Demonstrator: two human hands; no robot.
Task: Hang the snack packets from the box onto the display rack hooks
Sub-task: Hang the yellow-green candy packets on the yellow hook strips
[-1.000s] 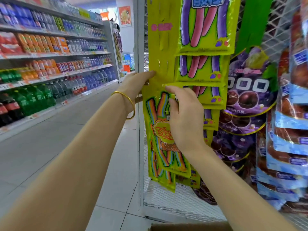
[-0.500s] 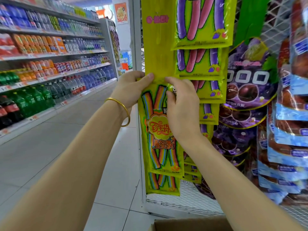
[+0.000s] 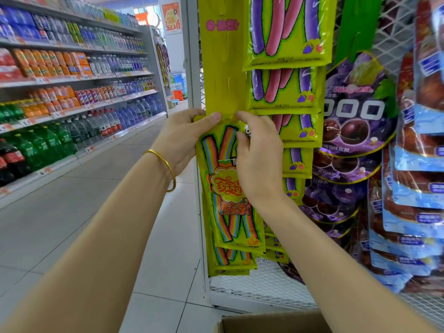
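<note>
A yellow-green snack packet (image 3: 224, 212) with rainbow strips printed on it hangs against a long yellow hanging strip (image 3: 224, 68) on the white mesh display rack (image 3: 264, 282). My left hand (image 3: 185, 138) pinches the packet's top left corner, thumb along its upper edge. My right hand (image 3: 259, 155) holds the top right part, fingers curled over the front. More rainbow packets (image 3: 228, 263) hang below it. The hook itself is hidden behind my fingers. The cardboard box (image 3: 271, 320) shows its open rim at the bottom edge.
Yellow packets with pink and purple strips (image 3: 286, 34) hang in a column to the right, then purple grape candy bags (image 3: 355, 111) and red-and-blue bags (image 3: 418, 164). Drink shelves (image 3: 72, 92) line the aisle on the left. The tiled floor (image 3: 96, 224) lies between.
The view has tilted down, so the box rim shows more. Both hands have closed in on the packet's top edge at the strip, and the packet now hangs lower and straighter.
</note>
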